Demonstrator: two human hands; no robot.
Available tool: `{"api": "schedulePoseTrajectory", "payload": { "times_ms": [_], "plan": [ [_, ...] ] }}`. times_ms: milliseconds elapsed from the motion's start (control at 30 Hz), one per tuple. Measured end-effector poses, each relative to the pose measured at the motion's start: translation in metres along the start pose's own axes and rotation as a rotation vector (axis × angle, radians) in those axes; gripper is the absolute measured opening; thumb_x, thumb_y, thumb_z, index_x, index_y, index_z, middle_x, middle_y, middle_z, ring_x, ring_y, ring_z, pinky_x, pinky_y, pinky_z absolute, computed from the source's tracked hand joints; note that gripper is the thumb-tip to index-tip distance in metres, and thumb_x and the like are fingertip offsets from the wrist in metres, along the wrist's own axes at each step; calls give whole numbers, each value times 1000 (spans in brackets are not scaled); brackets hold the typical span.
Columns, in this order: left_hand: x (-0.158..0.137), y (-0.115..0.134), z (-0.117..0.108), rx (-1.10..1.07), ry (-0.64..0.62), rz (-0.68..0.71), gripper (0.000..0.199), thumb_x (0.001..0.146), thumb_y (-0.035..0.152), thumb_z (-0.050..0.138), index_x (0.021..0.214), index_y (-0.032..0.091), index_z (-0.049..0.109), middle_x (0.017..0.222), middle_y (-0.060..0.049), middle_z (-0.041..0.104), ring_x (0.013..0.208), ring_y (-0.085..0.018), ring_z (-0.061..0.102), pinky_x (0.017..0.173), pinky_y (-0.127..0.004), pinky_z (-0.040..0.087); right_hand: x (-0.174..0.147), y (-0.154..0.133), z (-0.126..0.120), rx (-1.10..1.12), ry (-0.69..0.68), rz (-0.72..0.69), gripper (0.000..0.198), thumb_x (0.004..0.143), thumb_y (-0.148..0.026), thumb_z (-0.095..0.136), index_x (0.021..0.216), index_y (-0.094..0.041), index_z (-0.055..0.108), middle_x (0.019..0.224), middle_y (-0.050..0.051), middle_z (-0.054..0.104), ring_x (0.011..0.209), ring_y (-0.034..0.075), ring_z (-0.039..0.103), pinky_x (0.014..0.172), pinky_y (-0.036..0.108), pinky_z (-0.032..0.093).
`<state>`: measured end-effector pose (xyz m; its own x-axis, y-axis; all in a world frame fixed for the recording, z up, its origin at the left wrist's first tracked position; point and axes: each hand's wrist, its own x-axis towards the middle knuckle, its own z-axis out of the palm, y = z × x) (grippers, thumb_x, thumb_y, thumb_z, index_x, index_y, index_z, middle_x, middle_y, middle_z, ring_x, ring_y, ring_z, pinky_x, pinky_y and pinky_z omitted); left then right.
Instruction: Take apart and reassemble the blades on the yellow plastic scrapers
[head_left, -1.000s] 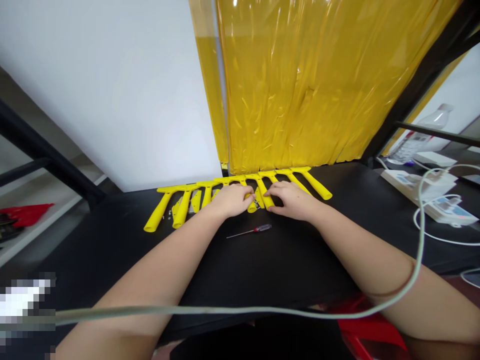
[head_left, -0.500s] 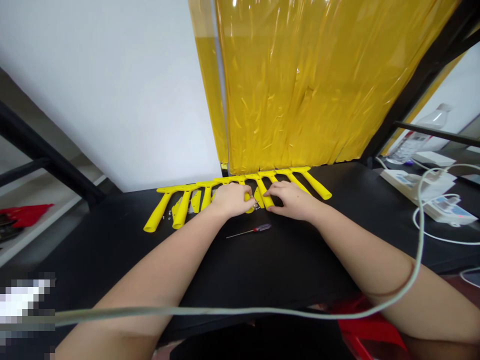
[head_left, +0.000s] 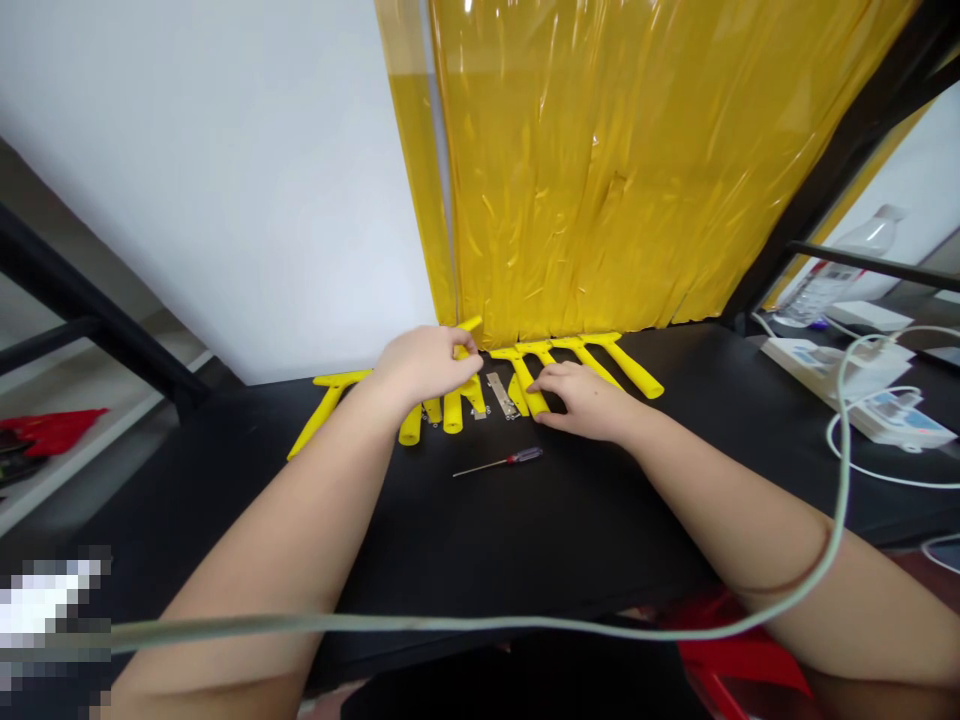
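My left hand is raised over the middle of a row of yellow T-shaped scraper handles, its fingers closed on one yellow handle that is mostly hidden behind the hand. My right hand rests on the table, with fingers and thumb around the lower part of another yellow handle. Between the hands lies a flat metal blade, with tiny metal bits beside it. A small yellow plate sits next to the right-hand handle. Nearer to me is a screwdriver with a clear, dark grip.
More yellow handles line the back of the black table. A pale cable crosses in front of my arms. At right stand power strips and a plastic bottle. Yellow plastic sheeting hangs behind.
My left hand has moved left and up, carrying a yellow handle out of its place in the row and uncovering the metal blade. My right hand stays where it was.
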<state>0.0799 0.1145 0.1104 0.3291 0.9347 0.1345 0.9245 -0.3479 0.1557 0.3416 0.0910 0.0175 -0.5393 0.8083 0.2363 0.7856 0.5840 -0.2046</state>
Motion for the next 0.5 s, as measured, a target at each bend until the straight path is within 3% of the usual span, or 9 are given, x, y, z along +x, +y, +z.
{"api": "schedulePoseTrajectory", "payload": {
  "times_ms": [267,367,500],
  "plan": [
    [-27,-1,-46,-368,193,111,36,89,39,59,114,22,78,77,-2,71,66,-16,62,63,-29,47,-3,-3,-3,18,75,-15,37,96,-44,69,125,-22,75,119,12,69,113,33,62,103,52,50],
    [-41,0,-38,-480,196,143,34,92,38,59,115,21,77,72,0,65,59,-14,56,57,-27,43,-4,-5,-2,20,103,-23,33,95,-44,70,119,-23,77,120,12,68,113,33,60,103,51,50],
    [-69,-11,-2,-489,206,246,28,93,35,62,112,21,77,73,0,65,63,-14,58,59,-27,46,-2,-7,3,-21,130,-78,31,91,-38,73,116,-21,78,131,14,65,125,36,54,110,54,47]
  ]
}}
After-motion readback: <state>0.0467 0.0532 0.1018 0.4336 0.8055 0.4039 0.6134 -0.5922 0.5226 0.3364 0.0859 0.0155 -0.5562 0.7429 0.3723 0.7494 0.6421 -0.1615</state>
